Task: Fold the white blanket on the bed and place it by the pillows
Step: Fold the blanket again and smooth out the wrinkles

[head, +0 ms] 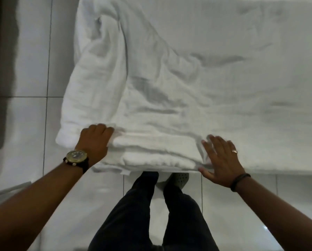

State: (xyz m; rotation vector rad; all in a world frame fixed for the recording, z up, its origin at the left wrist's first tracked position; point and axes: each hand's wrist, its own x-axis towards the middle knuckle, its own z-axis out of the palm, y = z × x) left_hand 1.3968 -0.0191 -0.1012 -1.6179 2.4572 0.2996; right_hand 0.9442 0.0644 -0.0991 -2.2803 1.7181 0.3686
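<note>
Blanket (151, 98) lies rumpled on the bed (269, 51) at its near edge, left hand (94, 140) with fingers curled into its folded edge, right hand (221, 160) pressing flat beside it, fingers spread.

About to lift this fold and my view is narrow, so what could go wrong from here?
The blanket hangs over the bed's left edge, so loose cloth may slide onto the floor. Only the left hand grips the stacked layers; the right hand lies flat, so that end could slip open. The pillows are out of view, so the carry path is unknown.
</note>
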